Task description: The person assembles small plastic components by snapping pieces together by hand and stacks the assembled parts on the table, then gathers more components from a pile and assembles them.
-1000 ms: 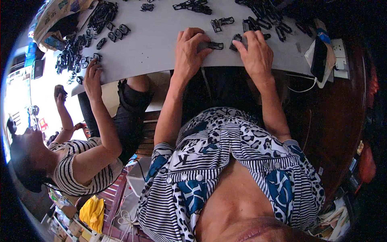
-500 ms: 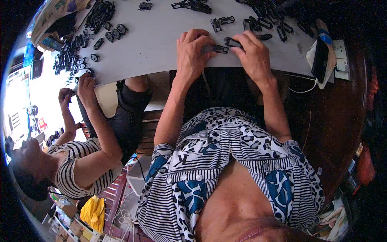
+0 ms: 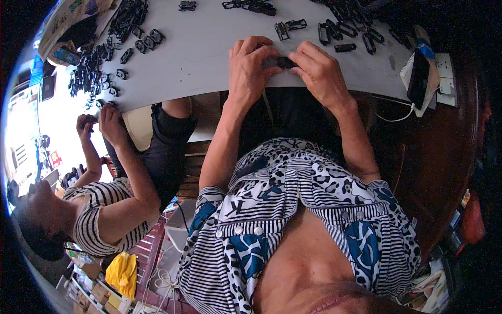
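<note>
Close to the near edge of the pale table, my left hand pinches a small black plastic part between thumb and fingers. My right hand is closed on the other end of the black pieces, its thumb and fingertips pressed against them. The two hands almost meet, and the fingers hide most of what they hold. Past my fingers, two narrow black plastic frames rest on the table. More black parts lie loosely beyond my right hand.
A co-worker in a striped top sits at my left, handling small dark parts. Heaps of black parts cover the table's left end. At the right stand a black device with a white cable and a white socket strip.
My right hand has moved slightly left, bringing its black frame piece against the part in my left hand. My left hand has stayed nearly still.
</note>
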The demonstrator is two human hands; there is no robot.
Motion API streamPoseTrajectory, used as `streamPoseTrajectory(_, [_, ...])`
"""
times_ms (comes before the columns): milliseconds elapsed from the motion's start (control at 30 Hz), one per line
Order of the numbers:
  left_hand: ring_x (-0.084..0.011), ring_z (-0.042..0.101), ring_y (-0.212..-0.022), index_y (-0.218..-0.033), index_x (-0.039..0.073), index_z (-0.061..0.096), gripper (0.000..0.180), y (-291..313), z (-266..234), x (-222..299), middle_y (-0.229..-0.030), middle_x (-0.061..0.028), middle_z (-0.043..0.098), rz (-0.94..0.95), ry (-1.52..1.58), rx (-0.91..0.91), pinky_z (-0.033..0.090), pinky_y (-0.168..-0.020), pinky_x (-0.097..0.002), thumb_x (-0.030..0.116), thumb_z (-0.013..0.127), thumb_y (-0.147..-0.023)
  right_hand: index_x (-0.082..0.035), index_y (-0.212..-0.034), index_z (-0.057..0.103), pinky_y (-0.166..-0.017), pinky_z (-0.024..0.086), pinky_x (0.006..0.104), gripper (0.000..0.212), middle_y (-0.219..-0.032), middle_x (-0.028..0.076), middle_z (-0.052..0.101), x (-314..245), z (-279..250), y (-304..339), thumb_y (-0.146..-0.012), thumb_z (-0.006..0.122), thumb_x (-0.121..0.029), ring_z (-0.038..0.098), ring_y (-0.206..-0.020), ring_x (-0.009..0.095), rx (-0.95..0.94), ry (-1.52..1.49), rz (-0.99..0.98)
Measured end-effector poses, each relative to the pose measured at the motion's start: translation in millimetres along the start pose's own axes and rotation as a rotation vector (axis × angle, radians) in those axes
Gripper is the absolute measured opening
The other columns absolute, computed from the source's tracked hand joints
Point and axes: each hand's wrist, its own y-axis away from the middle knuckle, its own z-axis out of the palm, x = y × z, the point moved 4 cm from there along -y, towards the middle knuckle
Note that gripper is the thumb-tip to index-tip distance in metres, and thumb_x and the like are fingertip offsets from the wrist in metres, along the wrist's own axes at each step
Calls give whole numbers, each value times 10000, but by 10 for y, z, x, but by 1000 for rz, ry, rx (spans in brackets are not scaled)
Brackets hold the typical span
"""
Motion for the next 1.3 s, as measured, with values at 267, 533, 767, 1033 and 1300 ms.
streamPoseTrajectory(267, [-262, 506, -1036, -911, 109, 691, 345, 11, -22, 33, -1092, -21, 592, -21, 27, -15, 386, -890, -387, 117, 797, -583, 25, -915, 602, -664, 494, 390, 271, -869, 112, 539, -16, 39, -5, -666, 703, 55, 604, -799, 293, 60, -15, -65])
streamPoseTrajectory(533, [-270, 508, -1019, -930, 106, 685, 357, 9, -9, 10, -1088, -26, 596, -12, 37, -3, 389, -889, -383, 138, 799, -593, 21, -929, 599, -667, 491, 393, 273, -885, 116, 538, 67, 102, -25, -678, 704, 46, 604, -795, 298, -34, -9, -22])
streamPoseTrajectory(767, [-280, 510, -998, -1015, 110, 659, 407, 22, -40, 18, -1082, -52, 584, 9, 55, 15, 394, -870, -394, 141, 784, -629, -22, -852, 568, -700, 503, 413, 114, -880, 116, 528, 60, 127, -4, -748, 615, -24, 603, -836, 324, 88, -79, 22])
streamPoseTrajectory(1033, [-296, 517, -981, -1073, 102, 634, 458, 34, -28, 16, -1069, -68, 584, 48, 19, 29, 398, -853, -394, 155, 777, -642, -24, -804, 540, -671, 503, 426, 107, -862, 113, 521, 58, 160, -78, -742, 626, -35, 611, -824, 321, 87, 9, -31])
streamPoseTrajectory(1300, [-308, 560, -1017, -1068, 73, 645, 413, -40, -145, 57, -1081, -94, 599, 23, 78, -1, 451, -879, -398, 111, 763, -674, -51, -845, 594, -674, 512, 391, 144, -870, 95, 539, 105, 75, -121, -745, 682, -106, 612, -835, 299, 31, -14, -14])
